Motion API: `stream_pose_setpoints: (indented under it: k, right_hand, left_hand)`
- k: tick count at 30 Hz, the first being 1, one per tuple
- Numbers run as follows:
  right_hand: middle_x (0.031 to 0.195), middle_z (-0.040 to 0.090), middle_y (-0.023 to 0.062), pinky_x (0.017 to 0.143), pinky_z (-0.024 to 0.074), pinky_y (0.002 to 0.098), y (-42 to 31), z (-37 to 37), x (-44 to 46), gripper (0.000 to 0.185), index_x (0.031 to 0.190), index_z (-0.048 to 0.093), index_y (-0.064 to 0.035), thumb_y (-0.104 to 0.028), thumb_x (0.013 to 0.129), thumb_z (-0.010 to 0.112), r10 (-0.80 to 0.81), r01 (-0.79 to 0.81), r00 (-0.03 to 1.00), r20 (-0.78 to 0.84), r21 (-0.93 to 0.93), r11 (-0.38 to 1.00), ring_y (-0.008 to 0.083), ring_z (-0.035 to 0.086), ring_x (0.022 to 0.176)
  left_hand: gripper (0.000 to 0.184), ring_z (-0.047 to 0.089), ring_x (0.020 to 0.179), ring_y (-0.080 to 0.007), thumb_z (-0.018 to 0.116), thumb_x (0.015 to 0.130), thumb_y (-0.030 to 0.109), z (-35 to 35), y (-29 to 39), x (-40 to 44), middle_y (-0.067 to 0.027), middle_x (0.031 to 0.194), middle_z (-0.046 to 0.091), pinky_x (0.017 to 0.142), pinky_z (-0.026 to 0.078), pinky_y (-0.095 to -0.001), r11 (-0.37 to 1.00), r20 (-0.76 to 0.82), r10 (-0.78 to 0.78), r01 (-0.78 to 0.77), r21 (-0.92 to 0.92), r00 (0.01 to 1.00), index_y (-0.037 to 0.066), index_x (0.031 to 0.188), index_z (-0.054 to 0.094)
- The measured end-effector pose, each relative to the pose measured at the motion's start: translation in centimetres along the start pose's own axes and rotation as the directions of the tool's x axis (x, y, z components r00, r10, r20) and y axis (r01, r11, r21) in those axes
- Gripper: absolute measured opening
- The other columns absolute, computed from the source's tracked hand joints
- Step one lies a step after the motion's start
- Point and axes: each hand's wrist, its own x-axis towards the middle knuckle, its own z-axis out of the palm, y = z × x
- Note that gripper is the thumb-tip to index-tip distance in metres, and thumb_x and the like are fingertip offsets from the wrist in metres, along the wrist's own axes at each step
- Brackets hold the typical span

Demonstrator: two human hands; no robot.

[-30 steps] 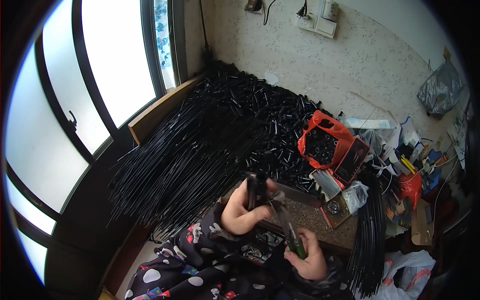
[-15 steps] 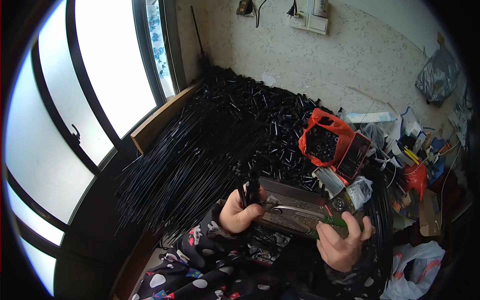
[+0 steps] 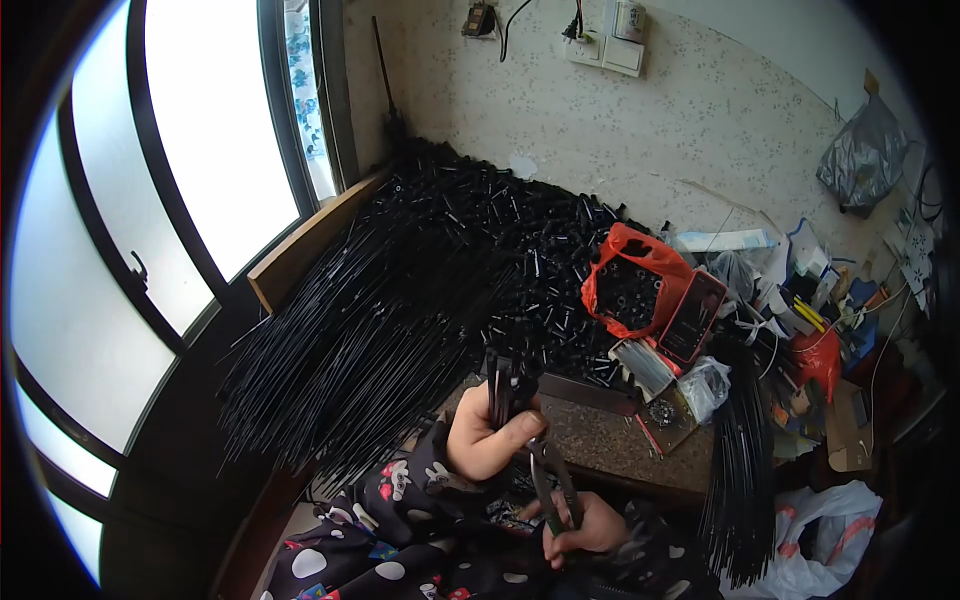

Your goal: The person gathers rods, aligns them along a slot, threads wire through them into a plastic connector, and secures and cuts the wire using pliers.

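My left hand [image 3: 482, 440] is closed around a black cylindrical part [image 3: 517, 385] and at least one thin black strip or rod beside it, held upright near the table edge. My right hand [image 3: 597, 525] grips a pair of pliers [image 3: 543, 480] low down, close to my body. Their handles are green and partly hidden by my fingers. The jaws point up toward my left thumb; whether they touch the black part, I cannot tell. Behind my left hand lies a dark flat bar [image 3: 590, 393] on the speckled tabletop [image 3: 590, 440].
Long thin black rods [image 3: 340, 350] lie at left, below a heap of short black tubes [image 3: 470, 195]. A red bag [image 3: 605, 262] holds small dark parts, next to a phone [image 3: 693, 316]. More rods [image 3: 740, 480] hang over the right edge beside a white plastic bag [image 3: 845, 520].
My right hand has swung down and left, turning the pliers from nearly level to nearly upright. My left hand still holds the black part. The view has shifted slightly.
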Motion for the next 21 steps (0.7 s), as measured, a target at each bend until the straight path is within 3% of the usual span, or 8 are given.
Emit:
stream_pose_setpoints:
  k: [4,10,12,13,16,18,19,21]
  right_hand:
    - [0.080,0.060,0.0159,0.054,0.0469,0.0281,-3.3,2.5,-0.4,0.033,0.106,0.044,0.0079,-0.005,0.080,0.059,-0.624,0.061,0.702,-0.343,-0.845,0.532,0.0183,0.058,0.058]
    - [0.068,0.057,0.0093,0.054,0.0445,0.0255,-1.3,0.2,-2.5,0.035,0.110,0.044,0.0034,-0.011,0.082,0.059,-0.359,0.103,0.894,-0.269,-0.655,0.748,0.0136,0.056,0.061]
    - [0.069,0.058,0.0103,0.055,0.0462,0.0260,-0.1,-0.6,-1.0,0.029,0.106,0.046,0.0066,-0.005,0.082,0.056,-0.008,-0.034,0.989,0.151,0.274,0.961,0.0165,0.058,0.059]
    - [0.069,0.058,0.0103,0.055,0.0462,0.0260,0.0,-0.7,-1.0,0.029,0.106,0.046,0.0066,-0.005,0.082,0.056,-0.005,-0.035,0.990,0.142,0.277,0.960,0.0165,0.058,0.059]
    - [0.066,0.057,0.0119,0.054,0.0468,0.0274,-1.9,0.9,0.4,0.019,0.097,0.052,0.0071,-0.005,0.083,0.054,-0.055,-0.011,0.983,-0.173,-0.363,0.932,0.0187,0.057,0.054]
    - [0.062,0.058,0.0060,0.053,0.0453,0.0248,-1.4,0.6,1.2,0.018,0.098,0.056,0.0017,-0.008,0.083,0.057,-0.946,-0.106,0.263,-0.191,-0.980,0.169,0.0161,0.055,0.049]
    - [0.062,0.058,0.0060,0.053,0.0453,0.0248,-1.5,0.8,0.7,0.018,0.098,0.056,0.0017,-0.008,0.083,0.057,-0.945,-0.108,0.264,-0.195,-0.979,0.172,0.0161,0.055,0.049]
    - [0.063,0.057,0.0090,0.053,0.0457,0.0252,-2.5,1.1,-1.6,0.022,0.099,0.053,0.0041,-0.006,0.080,0.058,-0.732,0.070,0.632,-0.255,-0.922,0.381,0.0166,0.056,0.051]
  left_hand:
    - [0.027,0.047,0.061,-0.0069,0.060,0.081,0.026,0.2,0.4,0.1,-0.0015,0.069,0.052,0.056,0.038,-0.0215,0.988,-0.096,-0.011,0.025,0.149,0.995,0.001,0.085,0.052]
    - [0.008,0.046,0.064,-0.0042,0.057,0.083,0.007,-0.9,1.3,0.0,0.0012,0.073,0.053,0.056,0.037,-0.0209,0.997,0.009,-0.074,0.074,-0.033,0.997,0.001,0.087,0.054]
    - [0.014,0.046,0.063,-0.0044,0.061,0.080,0.011,-0.7,1.1,0.4,0.0011,0.072,0.052,0.056,0.037,-0.0205,0.994,0.010,-0.105,0.105,-0.033,0.994,0.001,0.087,0.054]
    - [0.021,0.046,0.062,-0.0045,0.065,0.078,0.015,-0.5,0.8,0.6,0.0011,0.070,0.052,0.056,0.037,-0.0201,0.989,0.023,-0.145,0.146,-0.037,0.989,0.001,0.088,0.053]
    - [0.035,0.046,0.061,-0.0044,0.074,0.069,0.021,-0.4,1.0,1.2,0.0016,0.068,0.052,0.055,0.037,-0.0195,0.992,0.053,-0.126,0.124,0.035,0.991,0.002,0.089,0.053]
    - [0.052,0.046,0.061,-0.0039,0.084,0.056,0.027,-0.9,1.7,1.1,0.0027,0.068,0.052,0.054,0.037,-0.0191,0.979,0.065,0.003,-0.016,0.202,0.998,0.002,0.091,0.053]
    - [0.052,0.046,0.061,-0.0039,0.084,0.056,0.027,-1.2,1.7,0.9,0.0027,0.068,0.052,0.054,0.037,-0.0191,0.980,0.065,0.000,-0.013,0.200,0.998,0.002,0.091,0.053]
    - [0.066,0.046,0.061,-0.0036,0.088,0.044,0.032,-1.7,1.4,0.7,0.0033,0.068,0.052,0.054,0.036,-0.0187,0.988,0.008,-0.095,0.093,0.127,0.995,0.003,0.092,0.053]
